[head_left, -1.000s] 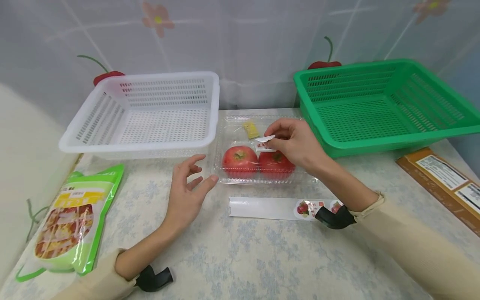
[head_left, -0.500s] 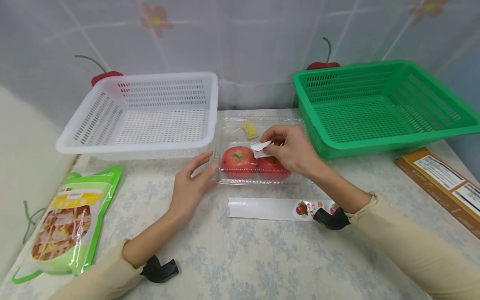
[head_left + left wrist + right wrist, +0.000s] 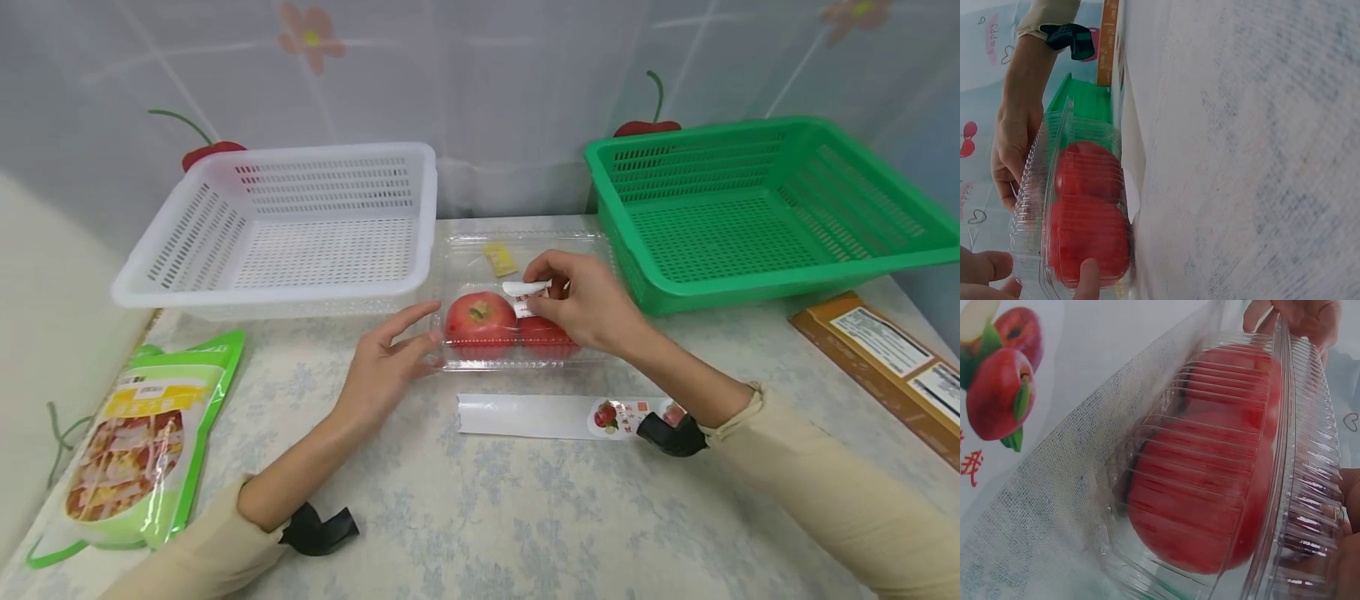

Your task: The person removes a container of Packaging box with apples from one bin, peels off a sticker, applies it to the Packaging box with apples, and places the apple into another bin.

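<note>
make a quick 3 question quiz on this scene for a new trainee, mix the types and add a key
1. Whose grip pinches the white label, the person's left or right?

2. True or false: in the head view, the green basket stands to the right of the white basket.

3. How many red fruits sit in the clear container? A) one B) two C) four

Key: 1. the right grip; 2. true; 3. B

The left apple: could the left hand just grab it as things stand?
Probably not: the clear box looks closed over the left apple, and the left hand is only at its outside.
</note>
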The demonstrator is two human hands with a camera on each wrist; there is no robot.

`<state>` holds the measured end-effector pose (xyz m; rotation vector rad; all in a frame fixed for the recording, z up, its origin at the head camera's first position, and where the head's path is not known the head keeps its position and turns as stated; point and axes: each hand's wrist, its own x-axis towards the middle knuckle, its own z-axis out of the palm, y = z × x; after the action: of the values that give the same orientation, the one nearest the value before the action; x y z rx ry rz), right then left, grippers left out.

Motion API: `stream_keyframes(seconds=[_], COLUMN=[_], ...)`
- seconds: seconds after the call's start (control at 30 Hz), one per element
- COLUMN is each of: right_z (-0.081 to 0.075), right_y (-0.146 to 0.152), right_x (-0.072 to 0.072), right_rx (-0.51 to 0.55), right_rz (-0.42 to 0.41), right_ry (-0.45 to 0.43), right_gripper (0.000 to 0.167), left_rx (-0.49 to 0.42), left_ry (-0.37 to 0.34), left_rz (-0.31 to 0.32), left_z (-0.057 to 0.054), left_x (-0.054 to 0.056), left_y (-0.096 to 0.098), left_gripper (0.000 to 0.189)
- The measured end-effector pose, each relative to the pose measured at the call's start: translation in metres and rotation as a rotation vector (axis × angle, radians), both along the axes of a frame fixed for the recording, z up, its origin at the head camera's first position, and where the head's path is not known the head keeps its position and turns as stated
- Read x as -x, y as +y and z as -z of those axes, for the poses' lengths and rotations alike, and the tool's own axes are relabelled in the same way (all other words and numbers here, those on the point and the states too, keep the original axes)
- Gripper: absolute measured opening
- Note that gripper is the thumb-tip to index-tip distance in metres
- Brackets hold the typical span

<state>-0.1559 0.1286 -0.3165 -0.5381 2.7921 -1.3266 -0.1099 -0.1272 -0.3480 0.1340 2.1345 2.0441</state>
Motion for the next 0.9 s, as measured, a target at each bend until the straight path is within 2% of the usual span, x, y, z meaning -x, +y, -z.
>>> stream_keyframes(seconds=[0.13, 0.37, 0.67, 0.9], right_z=[-0.0004, -0.0003, 0.0015, 0.0029], right_y=[-0.0004, -0.0014, -0.0024, -0.0003], right_x=[-0.0009, -0.0017, -0.0018, -0.0015], right_rx=[-0.010, -0.017, 0.005, 0.020], right_rz=[0.001, 0.010, 0.005, 0.004], right_ry=[0.009, 0.019, 0.054, 0.090], right_gripper=[0.019, 0.021, 0.036, 0.027], left_rx=[0.013, 0.053, 0.068, 0.080], left_ry=[0.010, 0.032, 0.009, 0.020], left_rz=[0.046, 0.086, 0.073, 0.073], left_z=[-0.0008, -0.0012, -0.0006, -0.0001], left_x=[0.0022, 0.0042, 0.0072, 0.0079], left_y=[0.0000, -0.0005, 0.0000, 0.0009], left_gripper=[0.046, 0.043, 0.040, 0.039])
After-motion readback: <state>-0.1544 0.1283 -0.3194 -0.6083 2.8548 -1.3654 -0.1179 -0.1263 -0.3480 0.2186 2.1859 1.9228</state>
